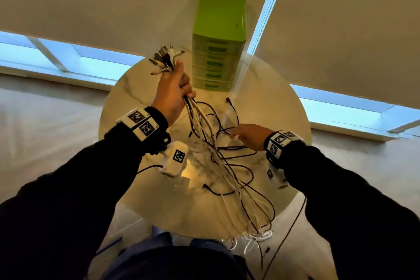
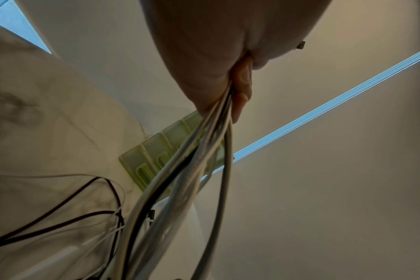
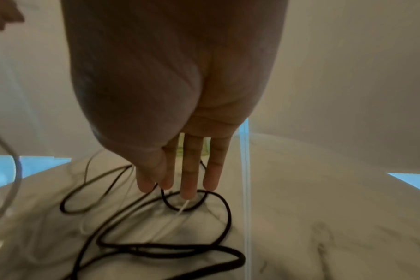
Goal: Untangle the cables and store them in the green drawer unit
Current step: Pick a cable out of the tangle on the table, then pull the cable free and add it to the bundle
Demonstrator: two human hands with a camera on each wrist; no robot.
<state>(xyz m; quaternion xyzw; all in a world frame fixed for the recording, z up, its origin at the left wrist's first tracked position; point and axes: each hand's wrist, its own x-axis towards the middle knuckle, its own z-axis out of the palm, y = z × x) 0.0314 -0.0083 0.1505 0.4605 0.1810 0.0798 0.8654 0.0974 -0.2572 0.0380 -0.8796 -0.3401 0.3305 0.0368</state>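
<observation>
1. Above the middle of the round table (image 1: pixel 118 107), the left hand (image 1: pixel 172 95) is clenched round a bundle of cables (image 1: pixel 211 141), with the connector ends (image 1: pixel 164 57) fanned out above the fist.
2. Gathering the plugs at one end looks deliberate: the loose lengths hang down from the fist and trail across the table to its near edge, where several white tails (image 1: pixel 254 238) spill over, so the weight of each cable can help pull the knots apart.
3. The left wrist view shows mostly white and grey leads, with at least one black one among them, squeezed between palm and curled fingers (image 2: pixel 242 91).
4. Toward the right edge of the table, the right hand (image 1: pixel 250 135) is flat and released, fingers straight and holding nothing; its fingertips (image 3: pixel 188 191) hover at or just over a black cable (image 3: pixel 170 248) that lies looped on the tabletop. Whether they touch it I cannot tell.
5. That black cable lies apart from the held bunch, so the right hand seems placed to pick it out or pin it down.
6. At the far edge stands the green drawer unit (image 1: pixel 219 18), every drawer front shut, with no cable stored yet as far as can be seen.
7. A white tagged device (image 1: pixel 176 159) lies near the left edge, below the left wrist.
</observation>
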